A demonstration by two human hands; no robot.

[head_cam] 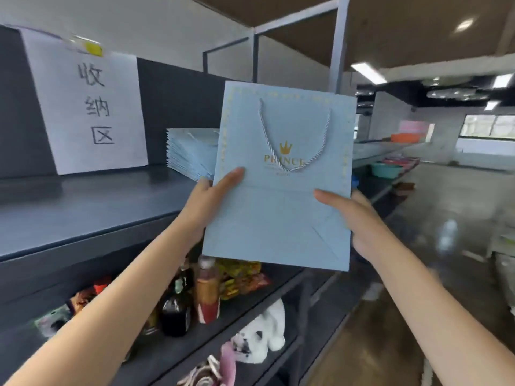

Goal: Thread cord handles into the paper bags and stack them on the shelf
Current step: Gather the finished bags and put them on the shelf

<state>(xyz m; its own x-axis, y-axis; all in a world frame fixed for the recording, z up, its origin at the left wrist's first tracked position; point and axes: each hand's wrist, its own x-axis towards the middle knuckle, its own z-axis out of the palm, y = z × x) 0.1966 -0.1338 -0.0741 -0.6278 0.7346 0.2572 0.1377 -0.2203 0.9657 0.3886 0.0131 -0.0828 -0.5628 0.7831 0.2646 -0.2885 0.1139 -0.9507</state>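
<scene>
Bag point(281, 218) and stack point(191, 154) are the pair that matters: the flat light-blue paper bag is held up in the air in front of the shelf point(83, 207), upright, its long axis running top to bottom, with its printed face towards the camera and its cord handle point(295, 140) already threaded and hanging in a loop over the gold crown mark. The left hand point(206, 201) pinches the bag's left edge, thumb across the front and fingers behind; the right hand point(359, 218) clamps the right edge the same way, so both grips are closed on the bag at about mid-height. The stack of finished blue bags lies flat on the shelf's top board towards its right-hand end, behind the held bag and to its left, partly hidden by it, so the left hand is the nearer one. A white paper sign point(86, 107) leans against the shelf's back panel further left. Judging from this, the bag needs to tip from upright to flat and travel forward and left to land on the stack, edges squared with those beneath.
</scene>
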